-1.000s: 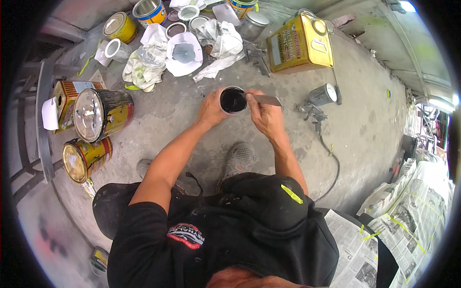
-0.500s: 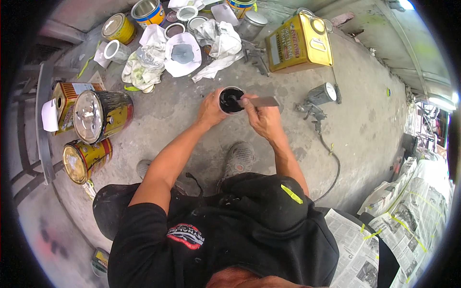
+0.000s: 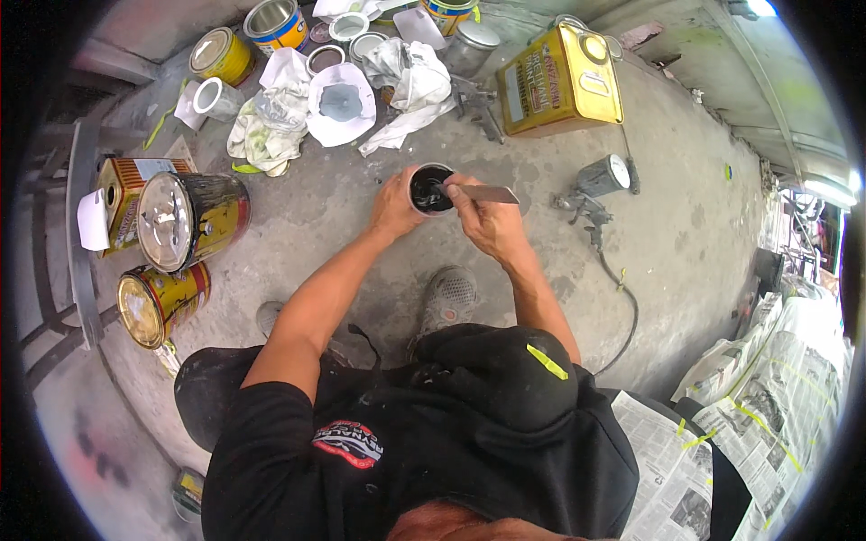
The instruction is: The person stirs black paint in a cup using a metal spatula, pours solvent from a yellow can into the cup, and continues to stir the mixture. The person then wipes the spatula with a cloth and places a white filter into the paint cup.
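Note:
My left hand point(image 3: 395, 204) is wrapped round the left side of a cup of black paint point(image 3: 431, 207), holding it off the floor in front of me. A flat stirring stick point(image 3: 492, 194) is pinched in my right hand point(image 3: 487, 221) at the cup's right rim. Its wide end sticks out to the right, and its lower end dips into the glossy black paint, where swirl marks show. The fingers behind the cup are partly hidden.
A spray gun point(image 3: 595, 194) with hose lies to the right, below a gold rectangular can point(image 3: 559, 86). Paint cans point(image 3: 203, 216) stand left. Rags point(image 3: 271, 135), a paper with grey paint point(image 3: 343, 104) and another spray gun point(image 3: 478, 104) lie ahead. Newspaper-masked parts point(image 3: 767, 406) are at lower right.
The stirring stick and my right hand have shifted slightly left and down within the cup. The swirls in the paint look different. My left hand keeps its grip on the cup.

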The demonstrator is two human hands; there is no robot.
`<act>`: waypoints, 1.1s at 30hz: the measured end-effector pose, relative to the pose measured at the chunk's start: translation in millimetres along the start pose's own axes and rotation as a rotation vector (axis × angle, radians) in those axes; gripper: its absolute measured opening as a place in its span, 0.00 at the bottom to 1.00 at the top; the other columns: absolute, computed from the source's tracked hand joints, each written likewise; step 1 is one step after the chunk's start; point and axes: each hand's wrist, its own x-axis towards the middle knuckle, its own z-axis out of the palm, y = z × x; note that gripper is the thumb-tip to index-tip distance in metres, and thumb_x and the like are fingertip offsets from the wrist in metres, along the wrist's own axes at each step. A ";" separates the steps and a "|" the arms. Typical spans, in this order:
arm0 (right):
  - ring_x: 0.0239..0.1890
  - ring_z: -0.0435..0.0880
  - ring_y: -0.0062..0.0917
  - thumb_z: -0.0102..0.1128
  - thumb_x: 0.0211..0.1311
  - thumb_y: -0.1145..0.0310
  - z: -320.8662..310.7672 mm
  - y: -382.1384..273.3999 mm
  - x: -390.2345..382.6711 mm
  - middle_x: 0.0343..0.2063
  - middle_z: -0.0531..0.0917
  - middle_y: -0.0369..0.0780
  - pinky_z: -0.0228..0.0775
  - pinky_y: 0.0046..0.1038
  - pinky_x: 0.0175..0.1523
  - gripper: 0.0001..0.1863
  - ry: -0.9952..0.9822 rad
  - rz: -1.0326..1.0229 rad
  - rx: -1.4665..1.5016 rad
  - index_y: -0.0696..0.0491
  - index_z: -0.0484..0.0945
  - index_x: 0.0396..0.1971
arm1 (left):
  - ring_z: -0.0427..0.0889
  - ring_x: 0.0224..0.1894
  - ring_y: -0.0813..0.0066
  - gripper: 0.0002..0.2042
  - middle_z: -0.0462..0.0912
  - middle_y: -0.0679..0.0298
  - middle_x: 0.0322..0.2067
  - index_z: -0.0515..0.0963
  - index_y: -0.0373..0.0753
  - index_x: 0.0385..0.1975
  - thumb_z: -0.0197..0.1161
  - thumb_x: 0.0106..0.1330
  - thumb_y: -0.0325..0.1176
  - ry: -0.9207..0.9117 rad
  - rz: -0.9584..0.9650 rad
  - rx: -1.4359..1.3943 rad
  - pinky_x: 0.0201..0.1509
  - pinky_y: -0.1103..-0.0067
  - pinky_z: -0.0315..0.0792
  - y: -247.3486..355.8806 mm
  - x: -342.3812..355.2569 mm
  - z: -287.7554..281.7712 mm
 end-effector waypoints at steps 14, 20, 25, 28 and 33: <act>0.32 0.86 0.42 0.60 0.70 0.62 -9.1 9.8 4.8 0.30 0.86 0.47 0.76 0.35 0.37 0.12 0.082 -0.019 0.006 0.55 0.85 0.40 | 0.78 0.56 0.51 0.34 0.81 0.55 0.51 0.73 0.44 0.55 0.80 0.46 0.40 -0.049 -0.100 -0.036 0.58 0.62 0.73 13.1 0.0 -5.7; 0.32 0.86 0.42 0.61 0.69 0.62 -12.0 6.8 1.3 0.31 0.86 0.47 0.76 0.35 0.37 0.12 -0.021 -0.018 0.023 0.55 0.85 0.41 | 0.79 0.52 0.48 0.38 0.83 0.56 0.48 0.70 0.43 0.57 0.82 0.44 0.39 -0.019 -0.042 -0.025 0.55 0.59 0.73 10.0 -1.1 -7.2; 0.34 0.86 0.41 0.61 0.69 0.62 -12.4 6.9 5.6 0.31 0.86 0.48 0.76 0.36 0.39 0.12 0.067 -0.006 0.011 0.55 0.85 0.42 | 0.79 0.51 0.48 0.37 0.83 0.55 0.48 0.70 0.43 0.57 0.81 0.44 0.40 -0.005 -0.020 -0.017 0.54 0.59 0.73 6.2 -0.1 -2.5; 0.33 0.86 0.41 0.61 0.69 0.62 -6.2 14.3 3.1 0.31 0.86 0.48 0.76 0.36 0.38 0.12 -0.013 0.002 0.076 0.55 0.85 0.40 | 0.79 0.51 0.48 0.38 0.83 0.55 0.48 0.69 0.44 0.57 0.81 0.45 0.41 -0.025 -0.021 -0.020 0.54 0.59 0.73 5.4 0.8 -0.4; 0.28 0.84 0.44 0.59 0.70 0.60 -8.8 2.2 9.7 0.27 0.85 0.48 0.74 0.38 0.33 0.13 0.073 0.029 -0.083 0.54 0.85 0.40 | 0.80 0.50 0.49 0.39 0.83 0.54 0.46 0.68 0.44 0.58 0.81 0.46 0.43 -0.009 -0.021 0.024 0.52 0.59 0.74 0.4 -4.7 -3.2</act>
